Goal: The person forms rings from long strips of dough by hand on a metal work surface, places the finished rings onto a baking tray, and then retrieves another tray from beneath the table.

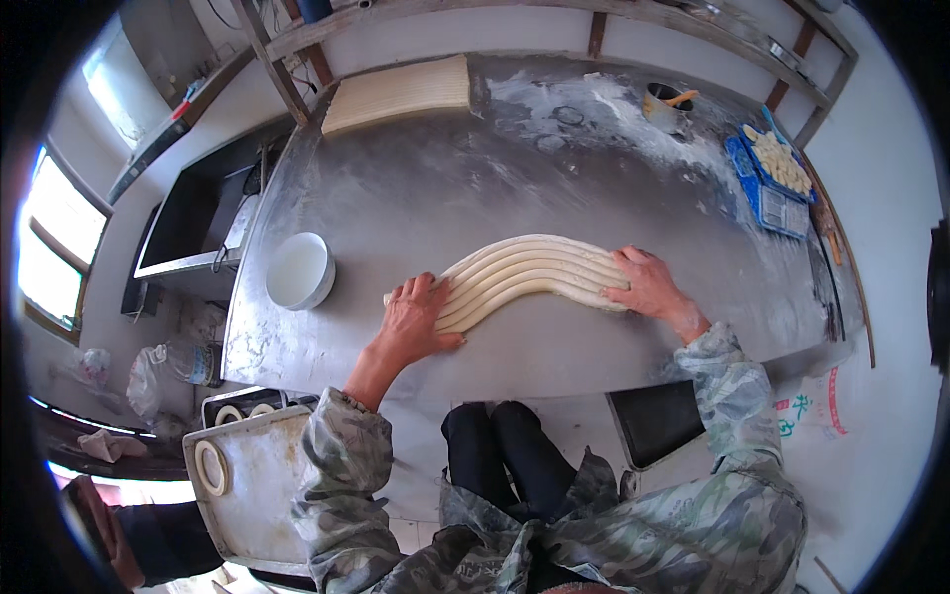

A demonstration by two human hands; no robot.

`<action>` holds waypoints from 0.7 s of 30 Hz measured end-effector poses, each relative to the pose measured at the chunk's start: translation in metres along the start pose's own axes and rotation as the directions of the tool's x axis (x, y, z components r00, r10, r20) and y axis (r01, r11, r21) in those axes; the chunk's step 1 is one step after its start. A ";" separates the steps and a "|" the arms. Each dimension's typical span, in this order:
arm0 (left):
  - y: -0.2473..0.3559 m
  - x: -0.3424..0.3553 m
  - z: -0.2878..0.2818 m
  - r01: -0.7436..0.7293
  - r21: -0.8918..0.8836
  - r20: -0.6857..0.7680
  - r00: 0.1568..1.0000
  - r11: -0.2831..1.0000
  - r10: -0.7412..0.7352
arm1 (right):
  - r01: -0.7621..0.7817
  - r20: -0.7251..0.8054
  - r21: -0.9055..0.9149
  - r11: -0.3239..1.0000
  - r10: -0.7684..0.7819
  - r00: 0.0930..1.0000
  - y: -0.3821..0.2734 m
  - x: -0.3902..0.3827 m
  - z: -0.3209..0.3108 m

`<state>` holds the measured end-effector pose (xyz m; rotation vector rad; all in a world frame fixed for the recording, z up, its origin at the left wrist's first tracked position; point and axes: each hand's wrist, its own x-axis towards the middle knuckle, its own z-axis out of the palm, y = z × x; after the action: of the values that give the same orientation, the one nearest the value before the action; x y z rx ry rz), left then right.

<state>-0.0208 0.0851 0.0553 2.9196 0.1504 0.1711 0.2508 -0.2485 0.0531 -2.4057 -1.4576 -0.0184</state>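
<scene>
A curved band of several pale, rope-like dough strips [524, 262], lying side by side, arches across the steel worktable [475, 351] in front of me. My left hand [416, 317] grips its left end, fingers over the top and thumb toward the near edge. My right hand [648, 287] holds the other end, fingertips curled on the strips. Left of the dough stands a white bowl [300, 272]. A flat sheet of lined dough [396, 94] lies at the back left of the table.
At the back right are a pot [665, 116] with a wooden tool and blue trays [782, 213] holding dough pieces. A black metal basin [198, 213] is at left, below a wooden shelf frame [287, 89]. Trays with dough rings [247, 495] sit low left; a black tray [653, 426] is under the right edge.
</scene>
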 end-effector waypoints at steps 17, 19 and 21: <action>0.006 -0.044 0.014 0.187 0.183 -0.241 0.960 0.965 -0.141 | -0.004 -0.104 -0.266 0.964 -0.025 0.994 0.056 -0.059 0.003; 0.005 -0.052 0.020 0.164 0.204 -0.259 0.960 0.965 -0.108 | -0.035 -0.123 -0.178 0.983 0.013 0.992 0.039 -0.060 0.002; 0.011 -0.056 0.022 0.152 0.212 -0.269 0.959 0.965 -0.092 | -0.022 -0.134 -0.137 0.990 0.004 0.991 0.016 -0.056 -0.004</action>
<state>-0.0721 0.0634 0.0303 3.0926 0.4190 0.5489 0.2387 -0.3046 0.0425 -2.4693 -1.4225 -0.2803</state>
